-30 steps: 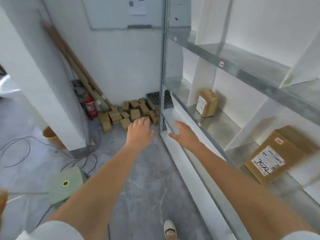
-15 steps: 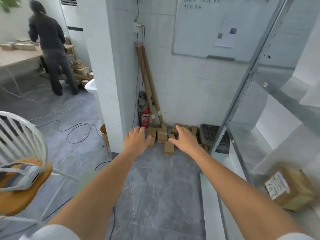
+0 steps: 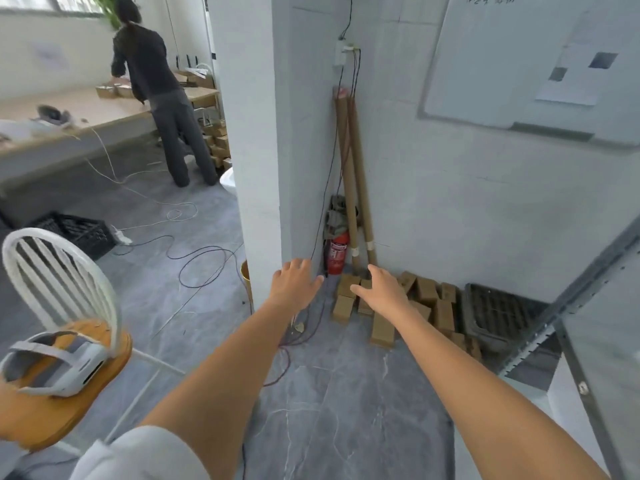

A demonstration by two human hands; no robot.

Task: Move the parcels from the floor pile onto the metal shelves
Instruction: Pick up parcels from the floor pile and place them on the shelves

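A pile of small brown cardboard parcels (image 3: pixel 426 299) lies on the grey floor against the white wall, ahead of me. My left hand (image 3: pixel 294 284) is stretched out in front of the pillar corner, fingers apart and holding nothing. My right hand (image 3: pixel 382 294) reaches forward over the left part of the pile, fingers spread, also holding nothing. Both hands are still well short of the parcels on the floor. The metal shelf frame (image 3: pixel 554 317) shows only at the right edge.
A red fire extinguisher (image 3: pixel 337 252) and two long cardboard tubes (image 3: pixel 356 188) stand in the corner. A black crate (image 3: pixel 498 310) lies right of the pile. Cables (image 3: pixel 194 261) trail across the floor. A white chair (image 3: pixel 59 282) holds a headset at left. A person (image 3: pixel 159 91) works at a far table.
My view has swung left away from the shelves toward the corner, bringing the pile, the chair and the far person into view. Both hands stay stretched out in front.
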